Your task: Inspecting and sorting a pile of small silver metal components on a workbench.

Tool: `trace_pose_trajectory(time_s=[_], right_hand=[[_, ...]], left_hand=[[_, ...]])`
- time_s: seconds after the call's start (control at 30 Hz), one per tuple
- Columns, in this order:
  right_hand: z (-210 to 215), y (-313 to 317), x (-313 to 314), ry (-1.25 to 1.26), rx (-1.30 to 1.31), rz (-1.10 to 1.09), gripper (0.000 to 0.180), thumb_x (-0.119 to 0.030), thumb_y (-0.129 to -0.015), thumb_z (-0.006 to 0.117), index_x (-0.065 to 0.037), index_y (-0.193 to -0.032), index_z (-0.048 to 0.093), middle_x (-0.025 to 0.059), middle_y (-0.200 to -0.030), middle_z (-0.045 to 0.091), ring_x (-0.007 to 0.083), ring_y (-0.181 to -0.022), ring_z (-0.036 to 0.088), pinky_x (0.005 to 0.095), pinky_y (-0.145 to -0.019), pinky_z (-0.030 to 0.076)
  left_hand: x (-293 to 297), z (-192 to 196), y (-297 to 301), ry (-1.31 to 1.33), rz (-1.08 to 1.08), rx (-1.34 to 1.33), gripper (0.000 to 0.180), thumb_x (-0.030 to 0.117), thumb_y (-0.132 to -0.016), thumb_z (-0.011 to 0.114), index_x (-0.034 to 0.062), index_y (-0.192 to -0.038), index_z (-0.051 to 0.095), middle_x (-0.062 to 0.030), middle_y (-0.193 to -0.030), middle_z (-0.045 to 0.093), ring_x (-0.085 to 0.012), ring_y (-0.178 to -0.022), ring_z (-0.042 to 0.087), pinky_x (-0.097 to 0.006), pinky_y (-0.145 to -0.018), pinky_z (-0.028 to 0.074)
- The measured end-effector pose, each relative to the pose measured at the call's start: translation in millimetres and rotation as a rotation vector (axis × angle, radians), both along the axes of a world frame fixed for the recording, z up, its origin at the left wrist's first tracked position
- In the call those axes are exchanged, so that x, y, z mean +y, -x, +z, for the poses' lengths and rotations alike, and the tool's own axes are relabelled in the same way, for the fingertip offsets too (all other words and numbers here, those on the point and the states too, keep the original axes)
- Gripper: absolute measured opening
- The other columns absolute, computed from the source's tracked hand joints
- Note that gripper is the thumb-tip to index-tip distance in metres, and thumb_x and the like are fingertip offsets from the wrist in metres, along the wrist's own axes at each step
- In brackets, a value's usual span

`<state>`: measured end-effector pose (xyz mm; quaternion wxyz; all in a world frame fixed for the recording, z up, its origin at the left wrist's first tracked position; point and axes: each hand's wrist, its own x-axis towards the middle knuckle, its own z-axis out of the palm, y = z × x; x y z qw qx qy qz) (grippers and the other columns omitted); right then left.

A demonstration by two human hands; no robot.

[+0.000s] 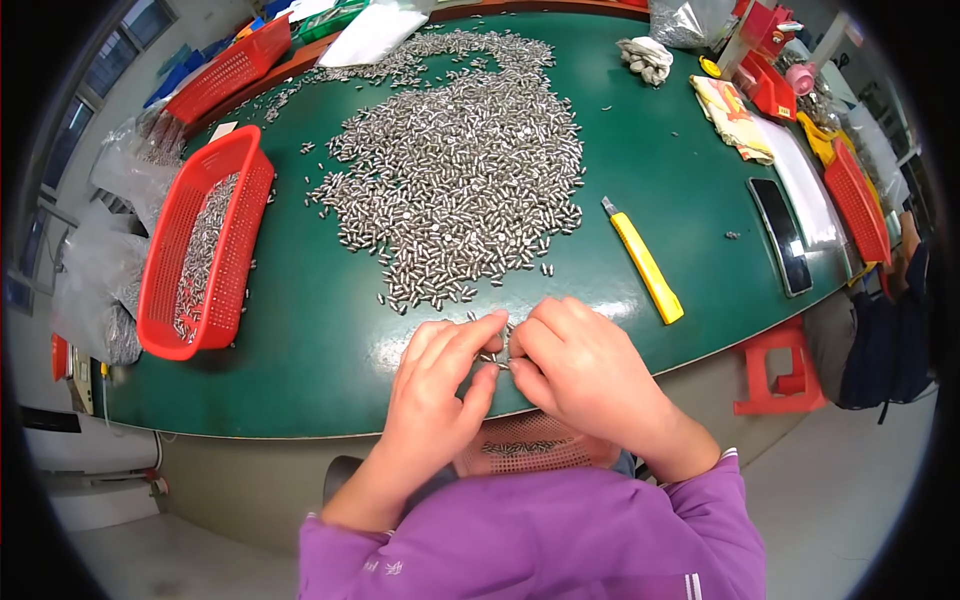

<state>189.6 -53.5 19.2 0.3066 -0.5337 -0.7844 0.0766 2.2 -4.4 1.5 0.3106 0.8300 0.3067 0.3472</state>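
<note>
Just inside the table's near edge my left hand (pixel 435 385) and my right hand (pixel 585 365) meet, fingers curled inward. A few small silver metal pieces (pixel 490 356) show between the fingertips; some fingertips are partly hidden. My left thumb and forefinger close in around them, and my right thumb and fingers pinch at the same spot. Beyond the hands spreads a large heap of the same bullet-shaped metal pieces (pixel 460 170). Under my wrists, at my lap, a pink mesh basket (pixel 515 463) holds more of them.
A red basket (pixel 257 190) partly filled with metal pieces stands at left on the green table (pixel 330 320). To the right lie a yellow utility knife (pixel 645 265), a phone (pixel 779 235) and white gloves (pixel 646 60). A red stool (pixel 778 370) stands on the floor.
</note>
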Motion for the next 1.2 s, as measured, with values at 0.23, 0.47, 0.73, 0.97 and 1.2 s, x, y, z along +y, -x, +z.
trace_pose_trajectory(time_s=[0.23, 0.47, 0.73, 0.97, 1.2], right_hand=[[-0.6, 9.4, -11.2, 0.025, 0.012, -0.112, 0.017, -0.010, -0.080, 0.073, -0.006, -0.086, 0.058, 0.0095, -0.085, 0.054, 0.0295, -0.079, 0.057, 0.0403, -0.070, 0.050], [-3.1, 7.8, -13.0, 0.026, 0.066, -0.109, 0.019, -0.008, -0.079, 0.077, -0.006, -0.089, 0.061, 0.0085, -0.087, 0.057, 0.0298, -0.081, 0.059, 0.0401, -0.071, 0.050], [1.8, 4.9, -7.4, 0.085, 0.141, -0.017, 0.023, -0.007, -0.080, 0.075, -0.007, -0.102, 0.067, 0.0088, -0.094, 0.060, 0.0297, -0.087, 0.061, 0.0400, -0.076, 0.051], [1.7, 1.5, 0.6, 0.052, 0.138, 0.088, 0.016, -0.005, -0.083, 0.069, -0.006, -0.097, 0.063, 0.0097, -0.088, 0.053, 0.0294, -0.082, 0.057, 0.0404, -0.072, 0.050], [-2.7, 1.1, 2.3, 0.092, 0.116, 0.039, 0.014, -0.011, -0.084, 0.074, -0.007, -0.092, 0.065, 0.0081, -0.092, 0.057, 0.0288, -0.086, 0.060, 0.0412, -0.079, 0.051]], left_hand=[[-0.8, 1.5, 1.2, -0.029, 0.017, 0.024, 0.052, -0.011, -0.076, 0.070, 0.0042, -0.126, 0.065, -0.0067, -0.095, 0.068, -0.0235, -0.094, 0.062, -0.036, -0.084, 0.051], [-4.5, -1.1, 3.6, 0.030, -0.010, 0.004, 0.058, -0.008, -0.077, 0.070, 0.0037, -0.132, 0.060, -0.0076, -0.098, 0.066, -0.0257, -0.093, 0.063, -0.038, -0.086, 0.050], [-6.8, -0.9, 5.2, -0.004, 0.036, 0.021, 0.063, -0.009, -0.076, 0.069, 0.0030, -0.137, 0.056, -0.0082, -0.098, 0.063, -0.0284, -0.093, 0.059, -0.040, -0.087, 0.048], [-7.3, -0.2, 3.5, -0.044, 0.081, 0.042, 0.060, -0.007, -0.077, 0.070, 0.0033, -0.135, 0.058, -0.0076, -0.096, 0.063, -0.0281, -0.092, 0.058, -0.040, -0.087, 0.048], [-9.1, -2.0, 3.1, -0.106, 0.112, 0.033, 0.057, -0.011, -0.076, 0.071, 0.0043, -0.130, 0.062, -0.0047, -0.089, 0.064, -0.0223, -0.084, 0.058, -0.036, -0.078, 0.050]])
